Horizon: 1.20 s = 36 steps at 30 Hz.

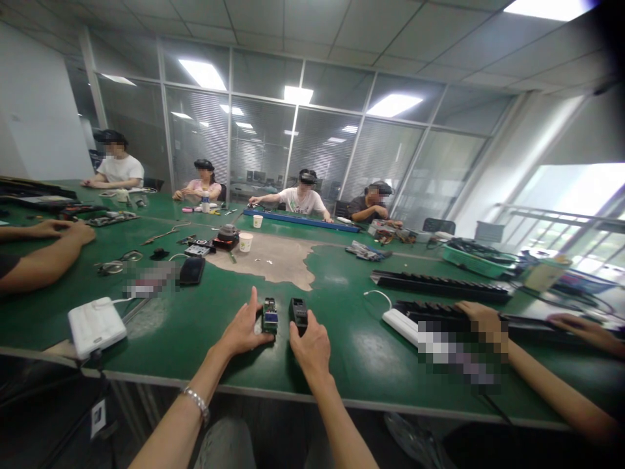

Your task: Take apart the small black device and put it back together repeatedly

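On the green table top in front of me stands a small electronic module [270, 316] with green circuit board and a blue part. My left hand [241, 329] is at its left side, index finger stretched away and thumb along the module's near end; its other fingers are partly hidden. Just to the right is a black plastic housing [297, 311] with openings at its far end. My right hand [312, 342] has thumb and fingers closed around the near part of that housing. A narrow gap separates module and housing.
A black phone [191, 270], white adapter box [97, 327] and paper cup [245, 242] lie left and ahead. A white power strip [403, 326] and long black rails [442, 286] are right. Co-workers sit around the table; one's hand [481, 319] rests on a rail.
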### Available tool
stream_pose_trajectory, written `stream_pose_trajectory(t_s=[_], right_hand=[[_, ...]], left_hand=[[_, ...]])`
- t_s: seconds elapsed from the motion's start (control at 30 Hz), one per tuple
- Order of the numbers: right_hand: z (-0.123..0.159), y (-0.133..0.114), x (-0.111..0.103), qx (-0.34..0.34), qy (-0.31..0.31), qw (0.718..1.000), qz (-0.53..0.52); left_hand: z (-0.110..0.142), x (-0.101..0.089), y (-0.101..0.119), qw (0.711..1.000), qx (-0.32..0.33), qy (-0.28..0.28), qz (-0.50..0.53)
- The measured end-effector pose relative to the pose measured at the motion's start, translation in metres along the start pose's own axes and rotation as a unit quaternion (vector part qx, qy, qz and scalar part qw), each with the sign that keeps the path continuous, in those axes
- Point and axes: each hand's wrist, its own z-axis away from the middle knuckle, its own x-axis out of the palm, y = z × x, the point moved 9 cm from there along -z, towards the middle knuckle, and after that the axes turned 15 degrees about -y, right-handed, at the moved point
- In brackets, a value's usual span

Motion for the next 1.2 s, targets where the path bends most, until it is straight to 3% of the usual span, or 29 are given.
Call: stream_pose_trajectory(t_s=[0.27, 0.7, 0.9, 1.1, 1.2], right_hand=[[0.007, -0.005, 0.004, -0.041, 0.046, 0.998, 0.012], [0.01, -0.008, 0.007, -0.053, 0.036, 0.998, 0.024], [0.008, -0.009, 0.0, -0.04, 0.029, 0.998, -0.023], [0.004, -0.047, -0.027, -0.075, 0.05, 0.992, -0.083], [0.004, -0.069, -0.027, -0.1, 0.028, 0.991, -0.08]], left_hand=[[0.0, 0.0, -0.002, 1.0, 0.002, 0.005, 0.014], [-0.001, -0.001, -0.001, 1.0, 0.0, 0.006, 0.016], [-0.002, 0.0, -0.003, 1.0, 0.006, 0.013, 0.024], [-0.001, 0.001, -0.003, 0.999, 0.019, 0.016, 0.029], [-0.001, 0.001, -0.002, 0.999, 0.027, 0.019, 0.014]])
